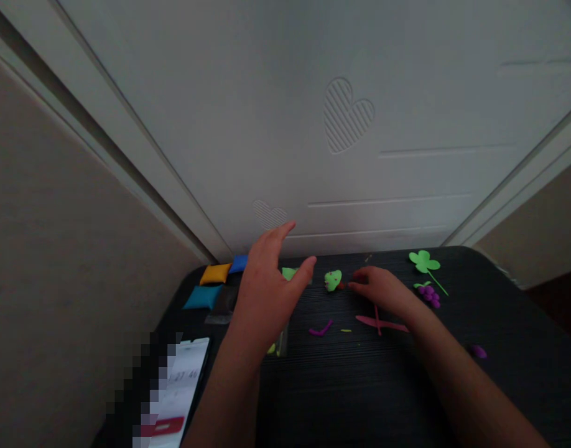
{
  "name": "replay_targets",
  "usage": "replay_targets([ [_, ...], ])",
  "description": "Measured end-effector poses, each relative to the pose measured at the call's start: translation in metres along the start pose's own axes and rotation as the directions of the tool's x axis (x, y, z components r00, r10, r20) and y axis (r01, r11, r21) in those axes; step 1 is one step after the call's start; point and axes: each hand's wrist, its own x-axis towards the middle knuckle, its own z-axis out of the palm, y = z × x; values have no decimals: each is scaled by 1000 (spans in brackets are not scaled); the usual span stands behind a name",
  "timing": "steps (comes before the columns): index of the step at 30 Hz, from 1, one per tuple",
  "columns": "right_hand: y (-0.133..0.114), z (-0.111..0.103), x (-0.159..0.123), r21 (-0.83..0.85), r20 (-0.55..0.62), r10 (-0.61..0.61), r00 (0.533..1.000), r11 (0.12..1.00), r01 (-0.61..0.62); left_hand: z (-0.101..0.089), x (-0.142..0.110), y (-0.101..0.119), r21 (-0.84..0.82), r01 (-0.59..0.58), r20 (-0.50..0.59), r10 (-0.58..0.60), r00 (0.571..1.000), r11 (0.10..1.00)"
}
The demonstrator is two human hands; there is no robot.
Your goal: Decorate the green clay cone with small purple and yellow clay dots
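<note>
My left hand (271,280) hangs over the left part of the dark table, thumb and fingers spread, with nothing between them. Partly behind it lies a light green packet (289,273). My right hand (379,287) is low over the table with curved fingers, a small gap at the tips. Just left of those fingertips sits a small green clay tree (333,280) with reddish dots and a red-brown trunk; they look apart. Below my right hand are two crossed pink modelling tools (377,323). A purple bent strip (321,328) and a small yellow-green strip (346,330) lie between my arms.
Yellow (215,274), blue (239,264), teal (202,297) and black (226,300) packets lie at the left. A phone (180,386) is nearer. To the right are a green clover (424,261), purple grapes (429,295) and a purple lump (478,351). A white door (407,186) stands behind.
</note>
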Motion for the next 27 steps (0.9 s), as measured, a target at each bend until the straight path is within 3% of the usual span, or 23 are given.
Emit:
replay_targets([
  [3, 3, -19, -9, -21, -8, -13, 1000, 1000, 13, 1, 1, -1, 11, 0, 19, 0, 1000, 1000],
  [6, -8, -26, -21, -12, 42, -110, 993, 994, 111, 3, 0, 0, 36, -1, 24, 0, 1000, 999],
  [12, -39, 4, -32, 29, 201, -300, 933, 953, 301, 4, -1, 0, 70, -27, 32, 25, 999, 997],
  [16, -42, 21, -26, 4, 225, -321, 920, 944, 329, 5, -1, 0, 75, -34, 60, 29, 998, 997],
  [22, -40, 28, -20, 3, 226, -342, 912, 937, 351, 7, 0, 2, 85, -49, 88, 41, 995, 995],
  [24, -40, 28, -19, 6, 230, -345, 910, 935, 353, 7, 1, 1, 91, -65, 137, 52, 989, 994],
  [27, -41, 21, -22, 19, 214, -342, 915, 938, 347, 9, 1, -3, 113, -115, 345, 69, 936, 987],
])
